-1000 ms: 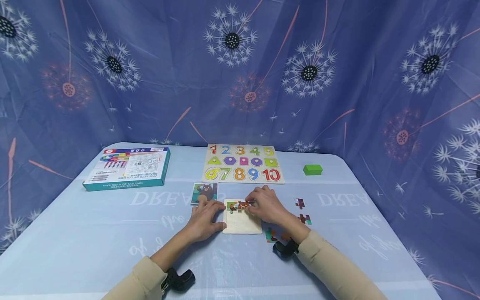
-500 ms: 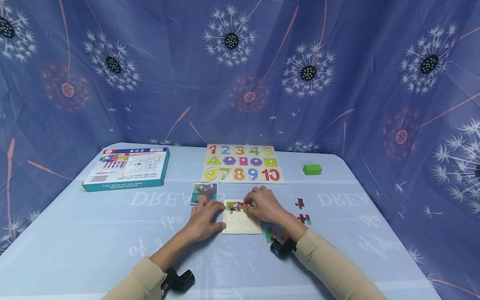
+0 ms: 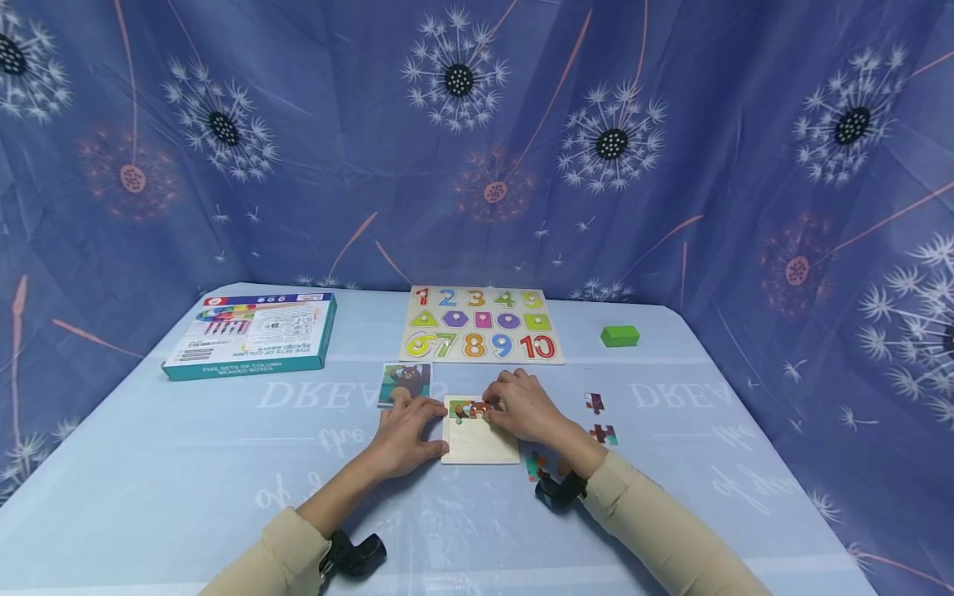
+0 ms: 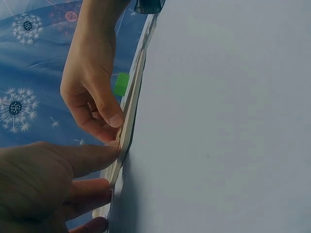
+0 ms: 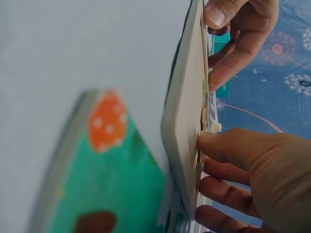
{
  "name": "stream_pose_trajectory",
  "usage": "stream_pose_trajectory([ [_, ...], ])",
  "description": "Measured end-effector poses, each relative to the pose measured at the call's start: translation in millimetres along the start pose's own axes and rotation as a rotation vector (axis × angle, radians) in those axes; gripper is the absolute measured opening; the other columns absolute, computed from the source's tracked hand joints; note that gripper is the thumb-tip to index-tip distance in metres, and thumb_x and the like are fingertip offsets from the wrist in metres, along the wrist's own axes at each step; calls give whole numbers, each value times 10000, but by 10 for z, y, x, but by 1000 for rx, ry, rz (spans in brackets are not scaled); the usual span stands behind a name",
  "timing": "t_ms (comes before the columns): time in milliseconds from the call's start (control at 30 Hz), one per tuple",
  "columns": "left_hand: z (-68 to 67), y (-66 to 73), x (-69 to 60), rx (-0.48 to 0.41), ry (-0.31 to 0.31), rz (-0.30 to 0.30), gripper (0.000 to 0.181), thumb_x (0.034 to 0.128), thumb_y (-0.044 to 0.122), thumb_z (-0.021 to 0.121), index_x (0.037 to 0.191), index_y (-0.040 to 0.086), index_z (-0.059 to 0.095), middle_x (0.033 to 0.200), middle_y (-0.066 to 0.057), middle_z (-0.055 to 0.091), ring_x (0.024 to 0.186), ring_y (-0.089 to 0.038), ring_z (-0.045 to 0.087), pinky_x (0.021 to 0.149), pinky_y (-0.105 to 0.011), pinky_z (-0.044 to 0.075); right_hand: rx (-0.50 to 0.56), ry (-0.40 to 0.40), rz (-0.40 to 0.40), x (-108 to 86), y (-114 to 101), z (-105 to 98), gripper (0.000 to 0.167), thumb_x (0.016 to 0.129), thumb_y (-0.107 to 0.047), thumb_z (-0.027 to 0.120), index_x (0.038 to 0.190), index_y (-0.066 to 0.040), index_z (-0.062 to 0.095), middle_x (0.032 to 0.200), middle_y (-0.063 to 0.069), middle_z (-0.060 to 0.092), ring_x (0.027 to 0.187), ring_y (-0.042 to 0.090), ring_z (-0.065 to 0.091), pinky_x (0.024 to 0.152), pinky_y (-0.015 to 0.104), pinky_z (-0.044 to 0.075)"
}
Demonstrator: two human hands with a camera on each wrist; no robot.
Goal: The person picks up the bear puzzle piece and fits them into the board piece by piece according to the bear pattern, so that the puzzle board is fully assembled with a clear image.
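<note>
A square wooden puzzle board (image 3: 480,447) lies in front of me, with bear picture pieces (image 3: 477,410) along its far edge. My left hand (image 3: 406,439) touches the board's left side with its thumb and fingers fairly straight. At the upper right of the board, my right hand (image 3: 525,406) has thumb and curled fingers at a puzzle piece, mostly covered by the hand. In the left wrist view, the right hand (image 4: 92,92) faces the left hand (image 4: 48,174) across the board. The right wrist view shows the board (image 5: 182,116) edge-on.
Loose puzzle pieces (image 3: 604,434) lie right of the board, some partly behind the right wrist. A bear picture card (image 3: 406,382) sits beyond the left hand. Farther back are a number board (image 3: 483,335), a green block (image 3: 620,335) and a teal-edged box (image 3: 253,335).
Both hands stay almost where they were. The right wrist has shifted slightly left, its fingers still at the board's upper right.
</note>
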State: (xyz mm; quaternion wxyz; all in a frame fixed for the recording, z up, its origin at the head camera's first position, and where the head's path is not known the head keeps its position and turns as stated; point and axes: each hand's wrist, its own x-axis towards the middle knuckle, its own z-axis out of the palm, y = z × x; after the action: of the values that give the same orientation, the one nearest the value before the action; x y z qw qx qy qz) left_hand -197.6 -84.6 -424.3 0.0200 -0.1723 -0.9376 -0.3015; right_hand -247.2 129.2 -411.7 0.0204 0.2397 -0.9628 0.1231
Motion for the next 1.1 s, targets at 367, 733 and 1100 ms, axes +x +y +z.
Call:
stream_pose_trajectory([
  [367,12,34,134,18,101,29,335,731,189,744,1045,92,679,1000,-64,604,909,-218,408,837,-422,271,-12,11,-13,8,16,28,244,794,-281,729,1000,-150,715,942,2,606,851,180,454,787,353,367],
  [733,154,105,398,31,105,14,189,751,171,728,935,133,723,867,-41,587,859,-202,443,790,-413,272,-14,12,-12,8,29,38,269,783,-287,739,1007,-141,714,907,-19,592,836,164,453,773,343,368],
  [1100,231,132,462,24,92,19,177,766,209,739,926,141,704,859,-33,559,839,-182,379,732,-333,267,-9,5,-7,12,17,29,268,779,-281,745,1002,-136,714,906,-15,596,821,167,447,763,345,363],
])
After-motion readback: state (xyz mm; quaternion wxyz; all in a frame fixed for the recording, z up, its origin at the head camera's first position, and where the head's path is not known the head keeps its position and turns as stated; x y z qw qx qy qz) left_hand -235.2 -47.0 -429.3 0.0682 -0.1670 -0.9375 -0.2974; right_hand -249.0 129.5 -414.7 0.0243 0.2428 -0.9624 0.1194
